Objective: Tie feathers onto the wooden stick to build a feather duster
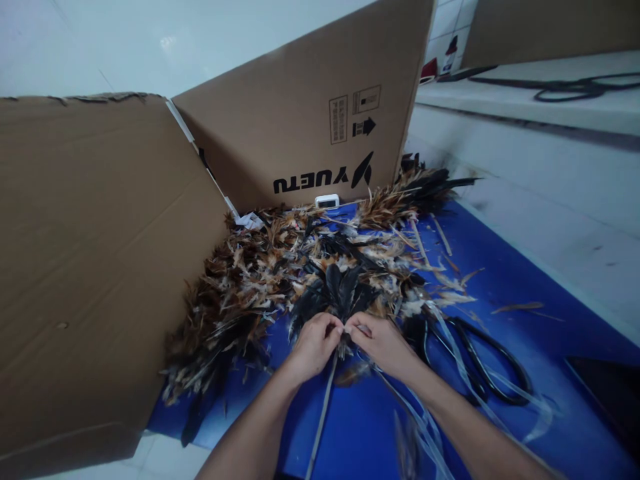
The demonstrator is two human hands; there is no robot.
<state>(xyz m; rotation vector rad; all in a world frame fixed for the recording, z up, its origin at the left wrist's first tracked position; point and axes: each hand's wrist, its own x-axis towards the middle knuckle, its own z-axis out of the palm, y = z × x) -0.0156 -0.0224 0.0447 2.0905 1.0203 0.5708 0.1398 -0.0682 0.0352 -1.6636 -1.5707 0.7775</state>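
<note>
A fan of black feathers [345, 288] spreads just beyond my fingertips, with a thin pale stick [325, 413] running from under its base toward me. My left hand [315, 345] pinches at the base of the fan, its fingers curled. From the other side my right hand [377, 339] pinches the same spot, fingertips nearly touching the left ones. Any fine strand between the fingertips is too small to make out. Black-handled scissors [467, 360] lie right of my right hand, their blades hidden. Clear plastic strips [430, 433] trail over and beside them.
Loose brown and black feathers [270, 260] are heaped across the blue tabletop [505, 267]. Cardboard panels [100, 253] stand along the left and back. A small white device [327, 201] sits against the back panel. A dark flat object [607, 393] lies at the right edge.
</note>
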